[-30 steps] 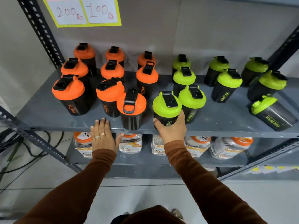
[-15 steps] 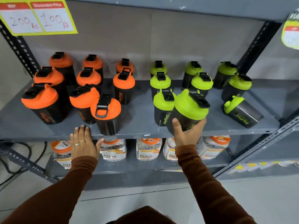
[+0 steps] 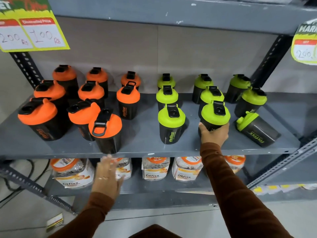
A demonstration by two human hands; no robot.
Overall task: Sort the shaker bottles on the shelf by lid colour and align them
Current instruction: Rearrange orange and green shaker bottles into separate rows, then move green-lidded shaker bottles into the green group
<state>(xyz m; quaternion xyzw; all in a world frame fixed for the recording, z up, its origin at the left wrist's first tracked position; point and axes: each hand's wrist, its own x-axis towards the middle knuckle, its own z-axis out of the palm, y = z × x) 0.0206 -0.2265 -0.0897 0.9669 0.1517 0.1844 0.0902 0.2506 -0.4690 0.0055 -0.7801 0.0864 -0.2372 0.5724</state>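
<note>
Shelf (image 3: 147, 146), grey metal, runs across mid-frame. Sorting by colour looks done: orange-lidded shakers (image 3: 96, 93) occupy the left half, green-lidded shakers (image 3: 205, 93) the right half, with a bare strip of shelf between the groups at centre.

Right hand (image 3: 214, 134), lower right of centre, wrapped around the dark body of the front green-lidded bottle (image 3: 215, 115). That bottle is upright or nearly so, at the front of the middle green column; whether its base rests on the shelf is hidden behind the hand.

Left hand (image 3: 107, 176), lower centre-left, below the shelf's front edge, fingers spread and holding nothing; motion-blurred.

Key relation: one fallen green bottle (image 3: 257, 130) lies on its side at far right of the shelf, just beside the right hand, to its right. Long axis runs diagonally, lid toward upper left, base toward lower right near the shelf's front edge. The right hand is much nearer; the left is well apart from it. Judgement: standing it up in front of the rightmost green column is the likely remaining job, once the held bottle is released.

Also loose: front orange bottle (image 3: 106, 133) sits off its columns, close to the front edge, directly above the left hand.

Contents: the shakers' dark bodies show nothing inside; all lids on. Lower shelf holds clear orange-lidded jars (image 3: 155, 169), filled, contents unclear.
</note>
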